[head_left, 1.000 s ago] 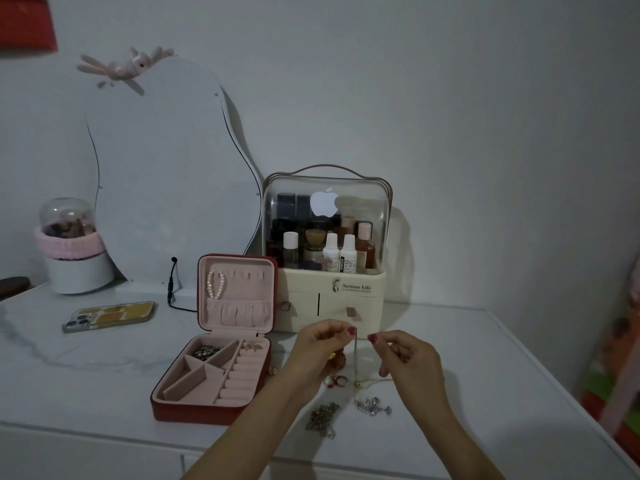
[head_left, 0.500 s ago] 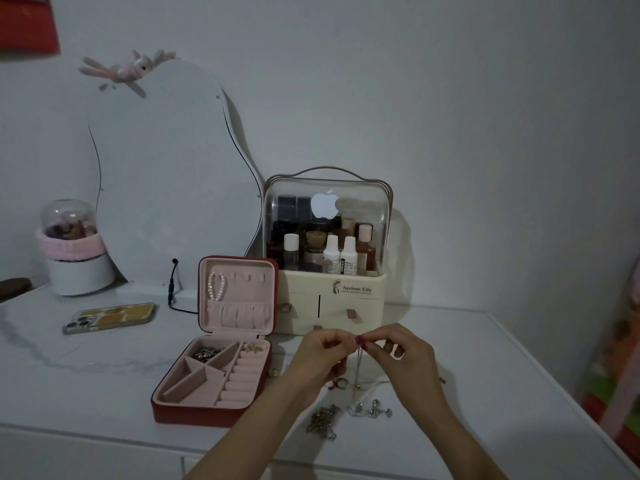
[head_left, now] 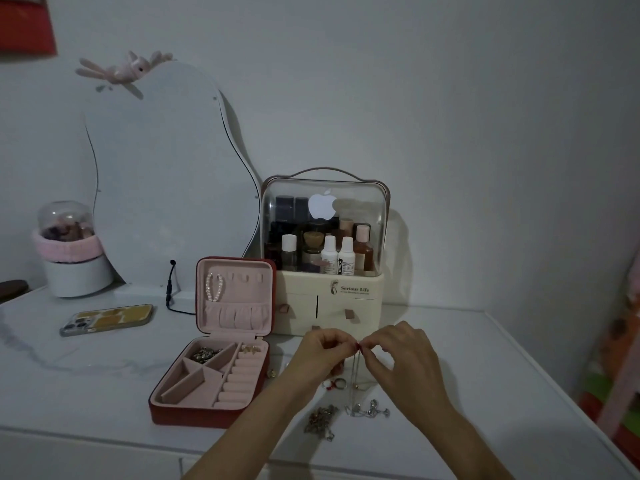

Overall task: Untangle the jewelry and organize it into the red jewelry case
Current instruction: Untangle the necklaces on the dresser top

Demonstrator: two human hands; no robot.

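The red jewelry case (head_left: 207, 415) stands open on the white table, pink inside, with a pearl bracelet (head_left: 214, 287) hung in its lid and a dark chain (head_left: 204, 354) in a back compartment. To its right, my left hand (head_left: 320, 355) and my right hand (head_left: 407, 365) meet fingertip to fingertip above the table. Both pinch a thin silver chain (head_left: 356, 379) that hangs down between them. Under the hands lie rings (head_left: 336, 383), a brassy tangled chain (head_left: 320, 422) and silver earrings (head_left: 369, 408).
A cream cosmetics organizer (head_left: 329, 306) with a clear dome stands just behind the hands. A phone (head_left: 107, 319) lies at the left, with a curvy mirror (head_left: 162, 174), a black cable (head_left: 169, 292) and a white pot (head_left: 74, 275) behind it. The table's front edge is close.
My two hands have come together: the gap between their fingertips has closed, and the thin chain now hangs from one shared pinch point. The hands sit slightly lower.
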